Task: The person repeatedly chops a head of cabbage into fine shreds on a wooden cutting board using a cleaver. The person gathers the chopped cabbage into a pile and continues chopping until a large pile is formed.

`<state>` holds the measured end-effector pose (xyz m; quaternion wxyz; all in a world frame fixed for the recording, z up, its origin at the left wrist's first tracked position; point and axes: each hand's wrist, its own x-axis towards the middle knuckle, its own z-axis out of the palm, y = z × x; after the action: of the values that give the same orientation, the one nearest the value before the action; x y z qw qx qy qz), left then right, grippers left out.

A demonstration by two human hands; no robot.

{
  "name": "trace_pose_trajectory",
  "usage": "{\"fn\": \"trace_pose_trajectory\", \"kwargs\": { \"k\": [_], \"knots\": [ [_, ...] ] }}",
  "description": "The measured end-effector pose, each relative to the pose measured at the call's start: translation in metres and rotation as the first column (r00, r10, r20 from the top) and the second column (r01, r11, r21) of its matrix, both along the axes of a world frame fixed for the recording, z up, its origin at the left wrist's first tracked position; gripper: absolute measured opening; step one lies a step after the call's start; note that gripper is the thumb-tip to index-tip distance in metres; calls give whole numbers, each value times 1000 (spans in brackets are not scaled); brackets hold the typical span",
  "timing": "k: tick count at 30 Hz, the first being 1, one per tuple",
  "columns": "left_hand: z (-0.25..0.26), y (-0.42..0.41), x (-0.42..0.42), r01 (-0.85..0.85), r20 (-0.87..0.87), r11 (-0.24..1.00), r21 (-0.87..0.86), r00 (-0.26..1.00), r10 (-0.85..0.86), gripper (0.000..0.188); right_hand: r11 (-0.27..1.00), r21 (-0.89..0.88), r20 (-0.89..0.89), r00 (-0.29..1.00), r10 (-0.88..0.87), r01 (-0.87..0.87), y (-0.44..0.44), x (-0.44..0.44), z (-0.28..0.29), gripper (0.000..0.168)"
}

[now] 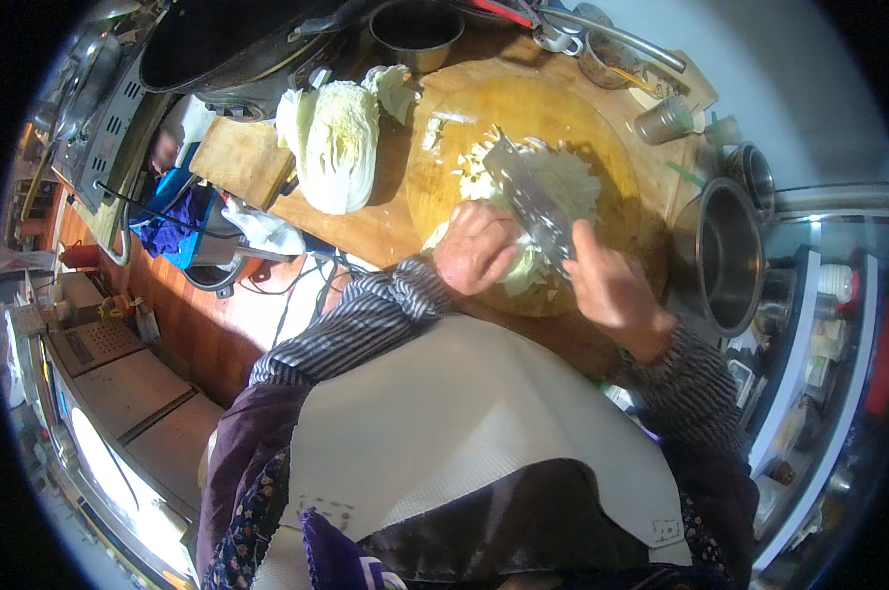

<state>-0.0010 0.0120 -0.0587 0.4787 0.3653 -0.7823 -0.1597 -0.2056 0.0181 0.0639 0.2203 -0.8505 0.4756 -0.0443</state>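
My right hand (617, 287) grips the handle end of a cleaver (525, 195), whose broad blade slants up and left over a round wooden chopping board (444, 177). Curled on the napa cabbage at the board's near side, my left hand (480, 247) lies just left of the blade. Cut cabbage (577, 177) is spread on the board beyond and to the right of the blade, with small shreds to its left. Left of the board stands a cut piece of napa cabbage (337, 147), its layered leaves showing, and a loose leaf (391, 92) lies behind it.
A deep steel pot (724, 258) stands right of the board. Behind are a large dark wok (216, 44) and a metal bowl (417, 37). A glass jar (663, 120) stands at the back right. A wooden block (241, 158) is at the left, above cables and a blue bin.
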Motion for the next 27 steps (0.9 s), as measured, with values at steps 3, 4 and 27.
{"fn": "trace_pose_trajectory", "kwargs": {
  "k": [3, 4, 27],
  "knots": [
    [-1, -1, 0, 14, -9, 1000, -10, 1000, -14, 25, 992, -29, -112, 987, 118, -122, 10, -9, 23, 31],
    [-2, -1, 0, 21, -18, 1000, -13, 1000, -21, 24, 991, -7, -89, 987, 132, -133, 9, -8, 23, 32],
    [-4, -1, 4, 23, -8, 1000, 0, 1000, -23, 25, 991, 84, -205, 971, 123, -108, 11, -8, 12, 37]
  ]
}}
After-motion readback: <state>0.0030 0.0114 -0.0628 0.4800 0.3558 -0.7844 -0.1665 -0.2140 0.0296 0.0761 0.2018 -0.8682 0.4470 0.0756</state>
